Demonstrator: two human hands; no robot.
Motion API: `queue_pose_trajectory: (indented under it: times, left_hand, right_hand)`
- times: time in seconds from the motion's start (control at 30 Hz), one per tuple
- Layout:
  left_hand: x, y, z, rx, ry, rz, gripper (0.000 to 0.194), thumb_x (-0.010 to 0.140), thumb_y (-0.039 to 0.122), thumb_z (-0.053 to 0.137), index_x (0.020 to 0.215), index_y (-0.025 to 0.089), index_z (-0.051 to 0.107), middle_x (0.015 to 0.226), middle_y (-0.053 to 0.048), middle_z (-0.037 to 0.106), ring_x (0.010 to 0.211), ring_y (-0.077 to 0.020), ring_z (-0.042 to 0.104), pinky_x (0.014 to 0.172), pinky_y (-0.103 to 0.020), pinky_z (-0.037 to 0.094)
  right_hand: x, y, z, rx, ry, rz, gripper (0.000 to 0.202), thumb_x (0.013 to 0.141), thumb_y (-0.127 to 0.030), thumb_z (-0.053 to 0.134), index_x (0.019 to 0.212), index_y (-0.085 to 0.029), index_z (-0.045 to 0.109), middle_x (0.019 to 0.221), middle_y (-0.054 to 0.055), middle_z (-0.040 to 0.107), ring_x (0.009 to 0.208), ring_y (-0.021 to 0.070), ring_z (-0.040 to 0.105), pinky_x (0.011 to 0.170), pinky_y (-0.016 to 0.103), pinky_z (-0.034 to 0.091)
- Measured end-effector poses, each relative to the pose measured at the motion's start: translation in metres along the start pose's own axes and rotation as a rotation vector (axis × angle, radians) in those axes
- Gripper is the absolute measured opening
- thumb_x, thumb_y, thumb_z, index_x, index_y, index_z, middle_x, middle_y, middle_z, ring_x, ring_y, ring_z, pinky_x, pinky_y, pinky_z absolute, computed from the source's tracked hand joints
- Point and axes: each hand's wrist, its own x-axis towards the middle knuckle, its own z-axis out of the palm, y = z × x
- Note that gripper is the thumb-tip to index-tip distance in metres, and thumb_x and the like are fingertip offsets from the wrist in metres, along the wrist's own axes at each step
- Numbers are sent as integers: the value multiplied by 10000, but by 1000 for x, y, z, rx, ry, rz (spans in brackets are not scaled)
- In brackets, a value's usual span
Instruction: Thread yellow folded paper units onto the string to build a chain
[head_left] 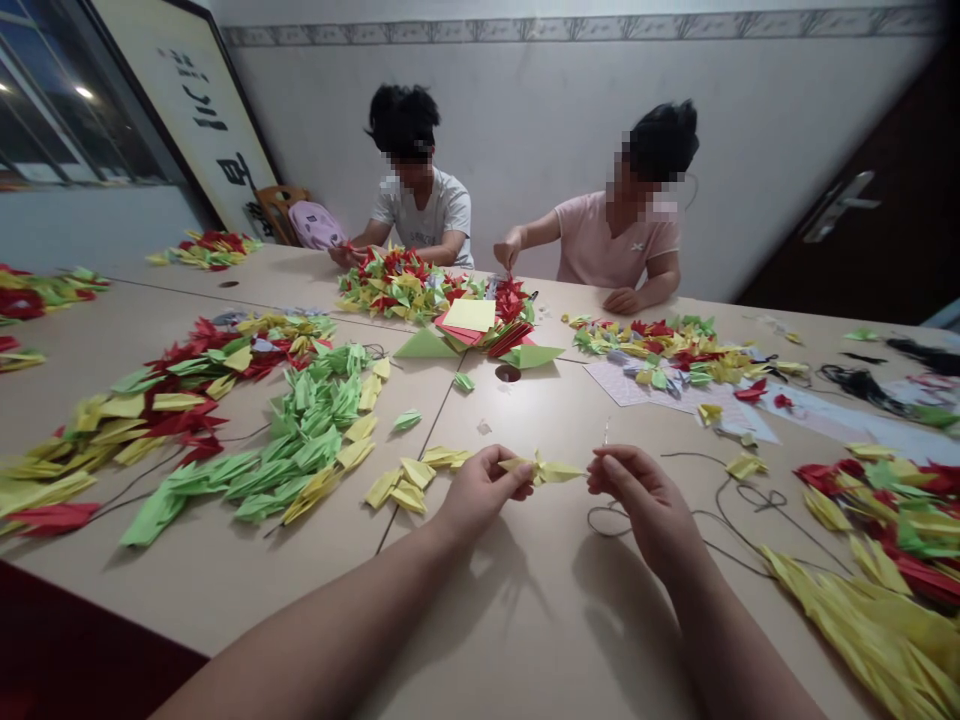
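Note:
A yellow paper crane point(553, 469) is pinched between the thumb and fingers of my left hand point(491, 487), held above the table with its tip pointing right. My right hand point(634, 490) is closed just right of that tip, its fingertips pressed together on a dark cord point(600, 533) that loops below the hand. A thin, shiny sliver stands up from these fingers; I cannot tell whether it is a needle. Several loose yellow folded papers point(405, 484) lie left of my left hand.
Strung green folded papers point(300, 440) and a multicoloured string point(172, 390) lie at left. More yellow folded papers point(862, 620) sit at right. Square paper sheets point(470, 315) are stacked mid-table. Across the table, two people point(424, 210) point(619, 235) handle folded papers.

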Motion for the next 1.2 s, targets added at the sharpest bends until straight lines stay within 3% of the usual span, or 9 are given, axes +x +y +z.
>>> queue_pose_trajectory:
  times: [0.17,0.3,0.37,0.53,0.73,0.83,0.93,1.03,1.2]
  left_hand:
    - [-1,-1,-1,-27,-14,4,372,612,361,690,847,159,484,564,14,600,518,-108,566,550,-218,441]
    - [-1,0,-1,-63,-57,-49,324,581,336,708,743,148,499,531,12,586,467,-92,532,515,-208,414]
    - [-1,1,-1,-121,-96,-95,308,571,338,718,716,132,541,567,-4,595,497,-92,541,542,-214,424]
    - [-1,6,-2,-149,-230,-120,358,559,333,740,827,126,622,707,-47,638,617,-118,576,637,-246,444]
    - [-1,5,-3,36,-159,26,292,633,401,677,661,134,563,584,4,561,529,-87,508,557,-209,414]
    - [0,3,-4,92,-98,47,285,655,403,657,688,141,550,614,4,558,573,-100,531,583,-214,426]
    - [0,1,-5,191,-95,83,247,677,368,642,704,141,550,630,-9,572,595,-116,548,588,-223,430]
    - [1,-2,-5,267,-118,151,179,695,303,626,727,140,562,638,-17,584,606,-121,555,587,-224,428]
    - [4,-6,-8,246,-104,210,132,695,247,619,744,138,564,664,-25,605,645,-130,581,613,-227,446]
  right_hand:
    - [-5,-1,6,-232,-196,-211,328,730,-285,600,1054,-273,553,1065,64,520,831,164,552,707,322,498]
    - [-7,-5,12,-327,-283,-327,134,740,-266,584,858,-245,644,950,69,575,893,203,544,755,352,476]
    - [-6,-6,12,-311,-267,-284,89,736,-288,588,764,-222,640,817,58,604,805,193,561,716,340,473]
    - [-7,-6,13,-117,-150,29,192,707,-380,608,708,-190,583,609,6,587,601,139,534,571,267,431]
    - [-6,-4,10,-10,-195,168,245,713,-433,583,725,-190,556,605,2,595,603,135,534,606,273,418]
    - [8,-1,-9,-281,-43,93,288,725,-468,532,741,-182,561,665,25,591,647,157,535,634,292,420]
    - [32,2,-29,-788,180,42,292,754,-448,467,757,-176,573,765,64,608,706,189,542,641,304,406]
    - [55,6,-36,-1182,146,77,305,762,-413,455,822,-145,589,895,124,610,826,234,547,692,320,389]
    - [77,16,-25,-1273,112,137,196,743,-241,465,784,-110,605,878,185,618,836,271,559,670,327,367]
